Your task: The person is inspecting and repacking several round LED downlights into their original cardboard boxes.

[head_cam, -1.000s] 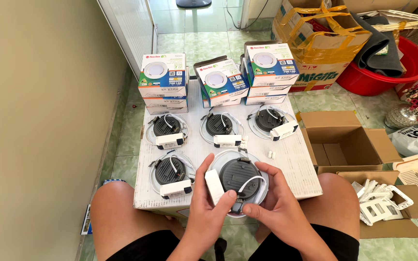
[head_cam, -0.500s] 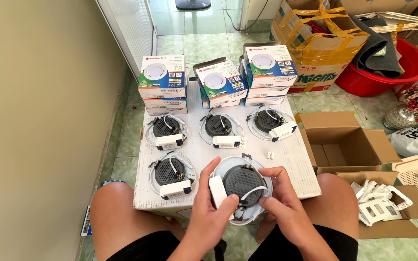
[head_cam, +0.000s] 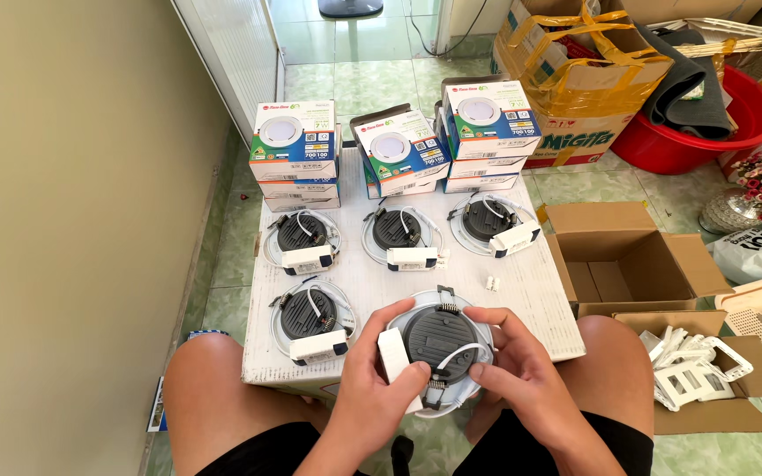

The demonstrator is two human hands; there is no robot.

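Note:
Both my hands hold a round white downlight (head_cam: 438,339) turned face down, its black back and white wire showing, over the near edge of a white board (head_cam: 372,282). My left hand (head_cam: 372,388) grips its left side with the white driver box (head_cam: 396,363) under the thumb. My right hand (head_cam: 518,370) clasps the right rim, thumb near the wire. Several more downlights lie face down on the board, the nearest (head_cam: 310,316) to the left of my hands.
Stacks of lamp boxes (head_cam: 297,150) line the board's far edge. A small white connector (head_cam: 491,283) lies on the board. An open cardboard box (head_cam: 623,260) and a box of white plastic parts (head_cam: 694,370) stand at the right. A wall runs along the left.
The downlight in my hands has shifted slightly lower and nearer to me; my fingers have regripped around its rim and driver.

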